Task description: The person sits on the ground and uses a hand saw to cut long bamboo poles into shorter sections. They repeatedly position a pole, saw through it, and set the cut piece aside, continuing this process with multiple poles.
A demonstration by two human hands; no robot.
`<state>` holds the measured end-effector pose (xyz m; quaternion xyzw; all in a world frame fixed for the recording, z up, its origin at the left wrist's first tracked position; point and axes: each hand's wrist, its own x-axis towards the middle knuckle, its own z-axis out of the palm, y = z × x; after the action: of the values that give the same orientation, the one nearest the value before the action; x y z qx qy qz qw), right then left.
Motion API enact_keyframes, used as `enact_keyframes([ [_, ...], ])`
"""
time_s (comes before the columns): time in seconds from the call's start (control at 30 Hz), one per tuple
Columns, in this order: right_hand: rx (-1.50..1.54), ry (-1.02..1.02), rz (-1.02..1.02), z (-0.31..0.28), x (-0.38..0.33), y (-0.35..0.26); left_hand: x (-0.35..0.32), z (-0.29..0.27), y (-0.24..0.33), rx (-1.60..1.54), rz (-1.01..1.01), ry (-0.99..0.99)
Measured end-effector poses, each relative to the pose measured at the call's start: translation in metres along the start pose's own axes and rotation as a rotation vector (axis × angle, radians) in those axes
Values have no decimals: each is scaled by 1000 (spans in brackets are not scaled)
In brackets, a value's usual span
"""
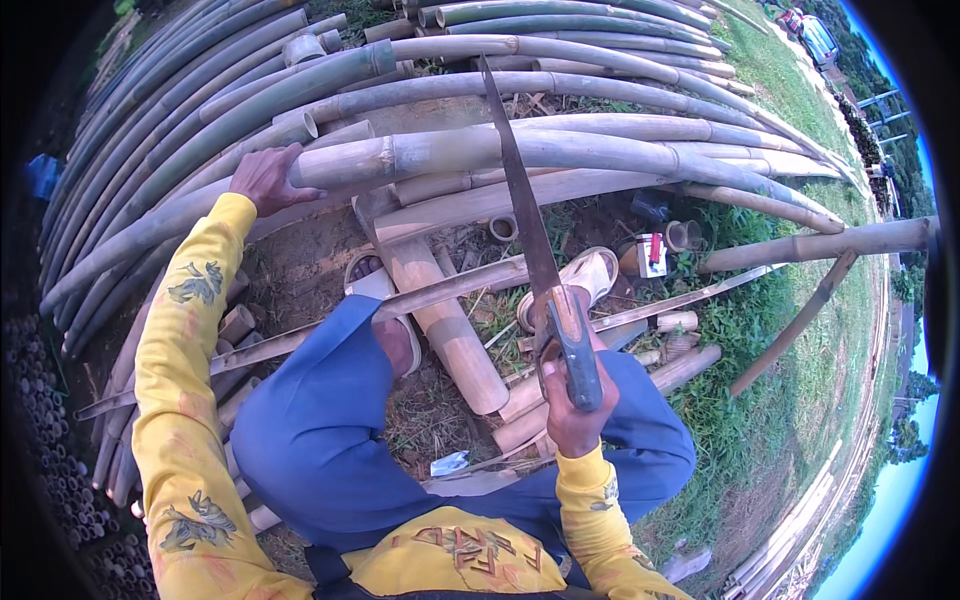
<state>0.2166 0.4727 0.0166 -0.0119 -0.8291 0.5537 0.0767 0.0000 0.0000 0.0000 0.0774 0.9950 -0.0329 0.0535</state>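
Observation:
A long, thick bamboo pole (600, 152) lies across in front of me. Over its left part my left hand (273, 181) is closed, fingers on top and thumb pointing right along the pole. In my right hand (574, 412) is the dark handle of a handsaw (527, 212), fingers wrapped round it. The long rusty blade points away from me and crosses the pole right of its middle. Whether the teeth are in the bamboo or just resting against it, I cannot tell. A short thick bamboo length (440, 310) lies on the ground between my feet, beneath the pole.
Many bamboo poles (250, 105) are stacked at the far left. Past my right foot are a small red-and-white box (652, 254) and a propped bamboo rail (820, 246). A split bamboo strip (455, 287) runs slantwise over my feet. Cut tubes (70, 470) lie piled at left.

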Motion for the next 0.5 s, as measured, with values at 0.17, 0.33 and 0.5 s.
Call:
enact_keyframes([
  [0.17,-5,-5,-9,-2,8,-10,3,20,-2,-70,28,59],
  [0.33,50,-61,57,5,-1,18,3,23,6,-51,14,131],
  [0.5,-37,68,-115,-2,2,-41,1,20,9,-23,-4,110],
])
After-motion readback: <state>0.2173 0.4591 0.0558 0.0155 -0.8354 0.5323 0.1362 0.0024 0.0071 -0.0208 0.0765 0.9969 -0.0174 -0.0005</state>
